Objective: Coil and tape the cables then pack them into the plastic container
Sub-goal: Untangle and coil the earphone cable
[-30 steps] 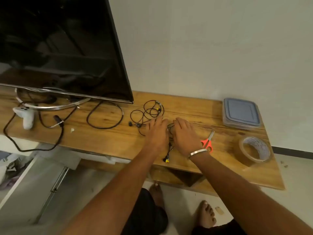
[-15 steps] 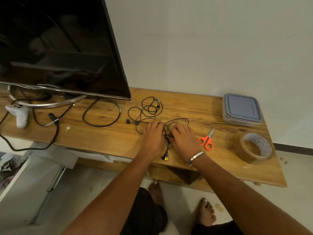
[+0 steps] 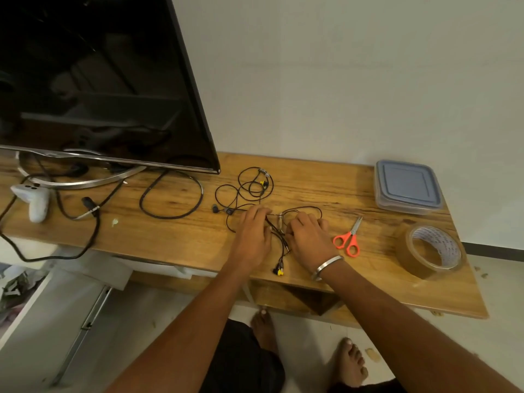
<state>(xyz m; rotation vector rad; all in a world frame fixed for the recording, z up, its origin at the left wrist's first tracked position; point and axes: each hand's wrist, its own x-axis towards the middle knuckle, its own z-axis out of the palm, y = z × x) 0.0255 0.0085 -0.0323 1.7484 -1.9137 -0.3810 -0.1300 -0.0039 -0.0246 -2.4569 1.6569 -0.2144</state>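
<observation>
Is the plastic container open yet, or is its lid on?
Shut. The plastic container sits at the table's far right corner with its blue-grey lid seated flat on top; neither hand touches it.

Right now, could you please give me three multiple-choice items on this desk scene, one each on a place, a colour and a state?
1. Where do the scissors lie?
A. left of the TV
B. between the right hand and the tape roll
C. on the container

2. What colour are the scissors' handles?
A. blue
B. green
C. orange-red

3. How is the container?
A. lid on
B. lid off
C. tipped on its side

Answers:
1 B, they lie on the desk right of that hand, short of the roll.
2 C, both loops are orange-red.
3 A, the blue lid sits flat on top.
</observation>
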